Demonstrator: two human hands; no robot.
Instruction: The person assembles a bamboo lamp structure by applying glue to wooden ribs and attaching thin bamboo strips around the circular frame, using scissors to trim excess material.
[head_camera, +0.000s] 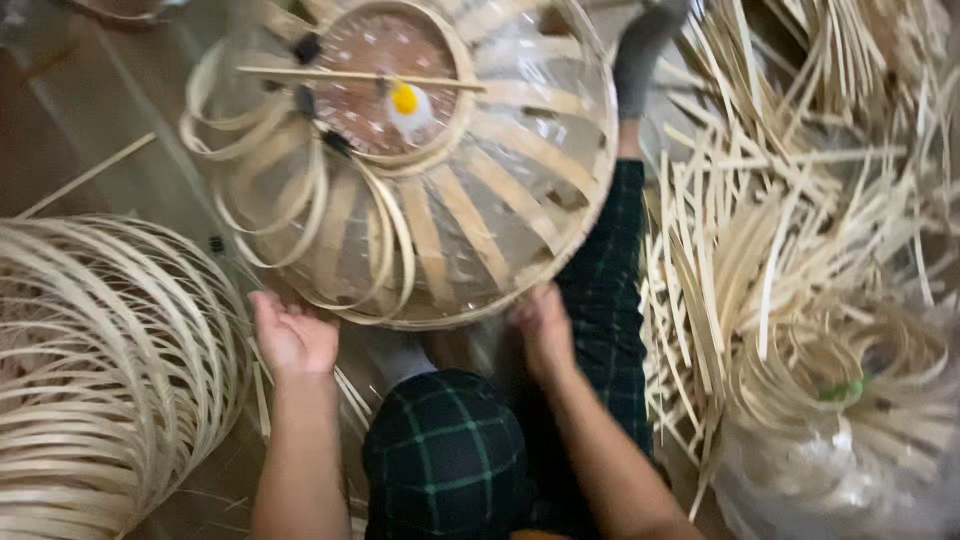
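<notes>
A round bamboo-strip frame (470, 220) covered in clear plastic stands tilted in front of me, with an inner ring, a thin stick across it and a small yellow and white object (404, 100) at its centre. My left hand (292, 335) is open, palm up, just under the frame's lower left rim. My right hand (543, 325) grips the lower right rim. My legs in dark green checked trousers (445, 455) lie beneath the frame.
A stack of bamboo hoops (110, 360) lies at the left. A big heap of loose bamboo strips (790, 220) fills the right, with coiled strips and clear plastic (850, 450) at the lower right. My grey sock (640, 50) reaches toward the top.
</notes>
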